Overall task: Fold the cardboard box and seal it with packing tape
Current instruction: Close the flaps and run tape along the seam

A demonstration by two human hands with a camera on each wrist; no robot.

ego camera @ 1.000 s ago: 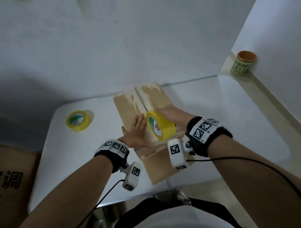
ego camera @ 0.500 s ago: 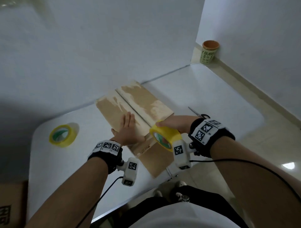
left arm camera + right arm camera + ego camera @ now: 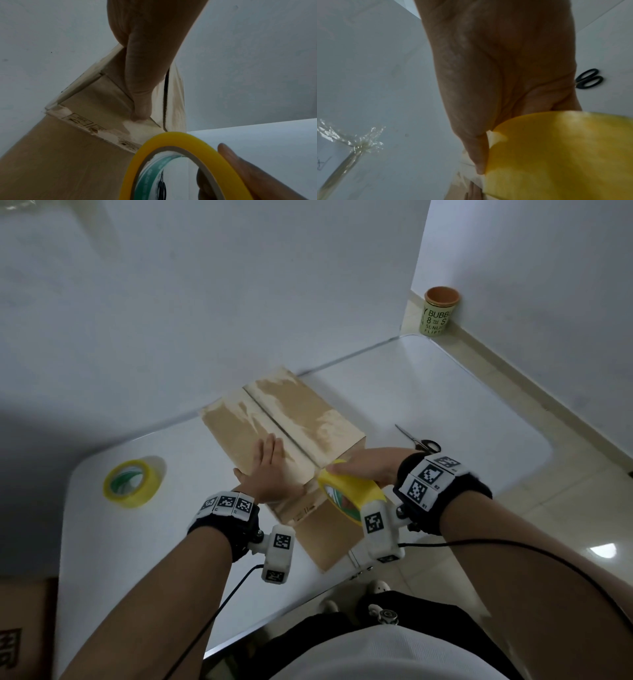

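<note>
A brown cardboard box [image 3: 301, 412] stands on the white table [image 3: 445, 392], its two top flaps closed with a seam down the middle. My left hand [image 3: 269, 470] lies flat on the left flap near the front edge, fingers straight; in the left wrist view the thumb [image 3: 140, 94] presses the cardboard [image 3: 51, 155]. My right hand [image 3: 368, 465] grips a yellow tape roll [image 3: 347, 493] at the box's near right corner, just over the front face. The right wrist view shows the roll [image 3: 565, 155] under my palm. The same roll [image 3: 180, 162] fills the lower left wrist view.
A second yellow tape roll [image 3: 133, 482] lies on the table at the left. Black-handled scissors [image 3: 419, 441] lie right of the box, also seen as scissors [image 3: 589, 80] behind my hand. A green cup [image 3: 439, 311] stands on the floor by the wall. Another carton [image 3: 20, 628] is lower left.
My right hand has drawn the tape roll from above the seam down to the box's near right corner. The left hand stays flat on the flap.
</note>
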